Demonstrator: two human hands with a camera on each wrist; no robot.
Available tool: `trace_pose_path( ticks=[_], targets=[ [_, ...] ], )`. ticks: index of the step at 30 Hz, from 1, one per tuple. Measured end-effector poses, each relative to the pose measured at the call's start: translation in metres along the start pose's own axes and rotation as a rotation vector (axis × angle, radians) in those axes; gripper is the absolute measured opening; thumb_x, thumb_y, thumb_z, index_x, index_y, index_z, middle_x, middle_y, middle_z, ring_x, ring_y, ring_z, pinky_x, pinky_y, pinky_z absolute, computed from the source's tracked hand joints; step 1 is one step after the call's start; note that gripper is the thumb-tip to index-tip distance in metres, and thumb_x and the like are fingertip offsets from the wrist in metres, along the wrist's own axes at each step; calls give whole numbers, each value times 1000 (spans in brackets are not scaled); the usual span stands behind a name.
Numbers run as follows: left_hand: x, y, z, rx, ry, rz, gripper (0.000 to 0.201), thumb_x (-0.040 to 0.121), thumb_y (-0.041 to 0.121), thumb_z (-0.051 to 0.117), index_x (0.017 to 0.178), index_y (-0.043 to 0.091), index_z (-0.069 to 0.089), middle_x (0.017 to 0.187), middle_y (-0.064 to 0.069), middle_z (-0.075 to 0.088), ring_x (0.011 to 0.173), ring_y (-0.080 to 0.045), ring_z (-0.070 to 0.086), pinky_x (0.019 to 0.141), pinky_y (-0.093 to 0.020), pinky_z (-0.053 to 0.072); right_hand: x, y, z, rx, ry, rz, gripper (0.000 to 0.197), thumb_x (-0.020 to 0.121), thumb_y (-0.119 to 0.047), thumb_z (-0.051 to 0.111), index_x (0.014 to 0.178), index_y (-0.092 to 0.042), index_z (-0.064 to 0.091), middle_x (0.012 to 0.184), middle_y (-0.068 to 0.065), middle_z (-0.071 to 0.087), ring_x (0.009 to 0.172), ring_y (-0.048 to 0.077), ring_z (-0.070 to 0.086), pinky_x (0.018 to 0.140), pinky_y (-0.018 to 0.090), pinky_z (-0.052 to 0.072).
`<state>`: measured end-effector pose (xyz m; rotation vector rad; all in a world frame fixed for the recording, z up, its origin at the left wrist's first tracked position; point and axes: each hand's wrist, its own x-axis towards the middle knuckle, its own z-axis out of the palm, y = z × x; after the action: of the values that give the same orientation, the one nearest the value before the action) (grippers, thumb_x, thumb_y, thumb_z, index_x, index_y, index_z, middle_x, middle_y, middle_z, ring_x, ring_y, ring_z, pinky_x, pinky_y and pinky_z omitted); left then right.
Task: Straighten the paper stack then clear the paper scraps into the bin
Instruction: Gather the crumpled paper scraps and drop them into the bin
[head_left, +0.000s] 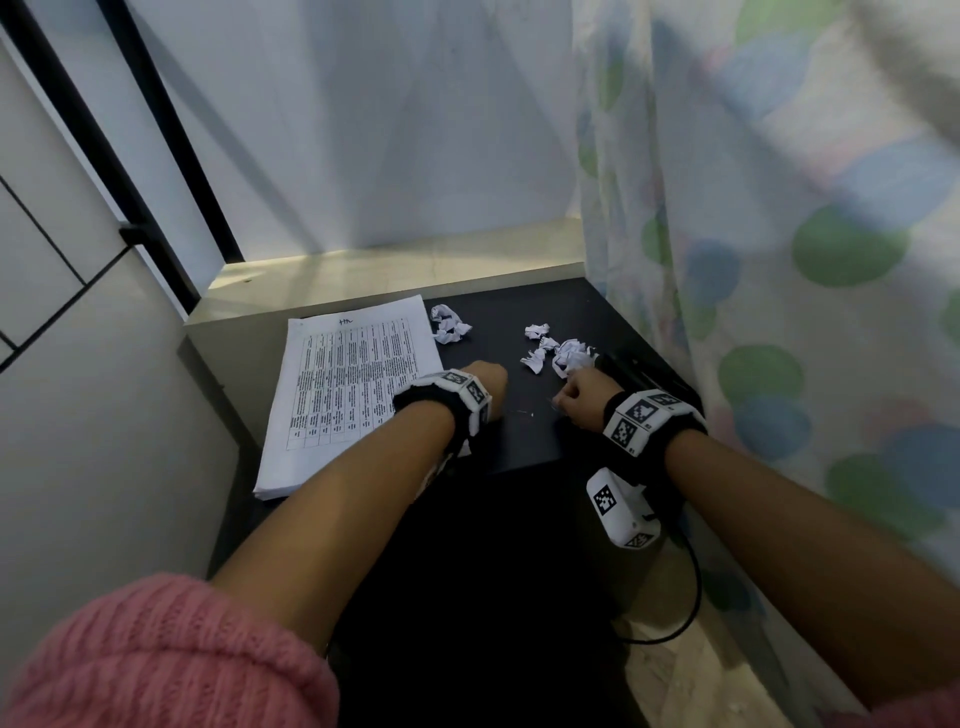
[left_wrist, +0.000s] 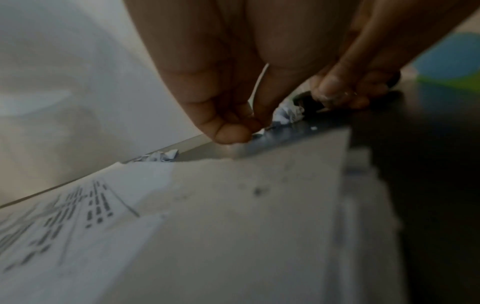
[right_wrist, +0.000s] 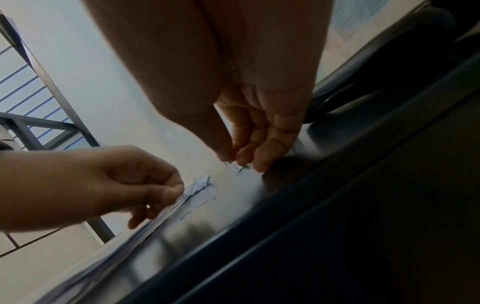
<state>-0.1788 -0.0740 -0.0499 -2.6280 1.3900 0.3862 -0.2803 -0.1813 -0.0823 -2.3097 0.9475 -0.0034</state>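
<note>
A stack of printed sheets (head_left: 353, 384) lies on the left of the black table (head_left: 524, 441). Crumpled paper scraps lie in two groups, one (head_left: 450, 323) by the stack's far right corner and one (head_left: 560, 354) further right. My left hand (head_left: 485, 383) hovers curled at the stack's right edge; in the right wrist view its fingertips (right_wrist: 166, 195) touch that edge (right_wrist: 145, 226). My right hand (head_left: 571, 397) is low over the table just in front of the right group, its thumb and fingers (right_wrist: 241, 158) pinched together on a tiny white paper bit (right_wrist: 239, 167).
A spotted curtain (head_left: 779, 260) hangs along the right side and a pale wall (head_left: 104, 415) closes the left. A dark object (head_left: 639, 371) sits at the table's right edge; I cannot tell what it is. A few tiny staple-like marks (right_wrist: 201, 204) lie on the table.
</note>
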Motion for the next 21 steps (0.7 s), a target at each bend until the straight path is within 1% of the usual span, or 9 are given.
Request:
trace_pose_path(
  ticks=[1, 4, 7, 10, 15, 17, 19, 20, 21],
  targets=[
    [-2, -5, -3, -40, 6, -12, 29, 96, 11, 46, 114, -7, 61, 124, -19, 61, 117, -33, 58, 95, -34, 47, -1, -1, 0, 1, 3, -1, 24, 92, -17, 54, 93, 3, 68, 83, 7, 59, 85, 22, 56, 84, 29, 46],
    [-9, -21, -12, -126, 67, -29, 25, 96, 10, 44, 95, -4, 64, 111, -23, 61, 115, -34, 58, 93, -36, 47, -9, -11, 2, -26, -7, 3, 25, 93, -18, 53, 75, -6, 65, 77, 6, 59, 85, 23, 57, 77, 25, 44],
    [-21, -43, -11, -165, 123, -60, 30, 97, 10, 42, 114, -1, 64, 122, -17, 62, 115, -31, 58, 95, -33, 45, -16, -25, 5, -55, -6, -43, 28, 94, -17, 50, 97, 1, 71, 100, 14, 70, 104, 28, 63, 88, 28, 48],
    [-37, -69, -8, -261, 142, -79, 21, 96, 10, 46, 102, 9, 66, 105, -16, 63, 96, -31, 60, 83, -31, 46, -22, -43, 12, -33, -5, -97, 29, 94, -15, 50, 102, 3, 71, 117, 11, 69, 111, 25, 62, 85, 22, 45],
    [-74, -124, 11, -379, 171, -192, 27, 96, 13, 51, 112, -2, 67, 119, -17, 67, 110, -31, 63, 91, -31, 48, -33, -90, 41, 25, -61, -198, 31, 92, -14, 52, 98, 12, 68, 111, 13, 71, 105, 28, 65, 85, 28, 50],
    [-93, -148, 19, -433, 183, -248, 27, 96, 11, 50, 113, -3, 66, 121, -17, 66, 111, -31, 63, 90, -31, 48, -40, -118, 57, 47, -122, -245, 36, 94, -16, 52, 93, 19, 62, 101, 23, 70, 94, 33, 66, 73, 31, 51],
    [-110, -174, 29, -474, 202, -311, 28, 96, 12, 51, 112, -5, 67, 122, -18, 66, 113, -31, 62, 91, -31, 48, -50, -147, 75, 72, -193, -295, 39, 95, -17, 51, 86, 21, 56, 91, 38, 61, 75, 31, 58, 60, 28, 45],
    [-117, -187, 35, -499, 216, -340, 28, 95, 13, 52, 110, -5, 68, 121, -18, 66, 113, -31, 62, 92, -32, 48, -56, -160, 85, 74, -232, -324, 39, 95, -17, 50, 85, 20, 55, 84, 40, 56, 73, 28, 53, 59, 28, 45],
    [-126, -199, 42, -503, 226, -375, 28, 95, 14, 53, 108, -5, 68, 119, -19, 67, 112, -31, 62, 92, -32, 47, -62, -174, 96, 74, -260, -358, 37, 95, -16, 51, 84, 18, 56, 76, 33, 54, 75, 26, 52, 63, 29, 48]
  ],
)
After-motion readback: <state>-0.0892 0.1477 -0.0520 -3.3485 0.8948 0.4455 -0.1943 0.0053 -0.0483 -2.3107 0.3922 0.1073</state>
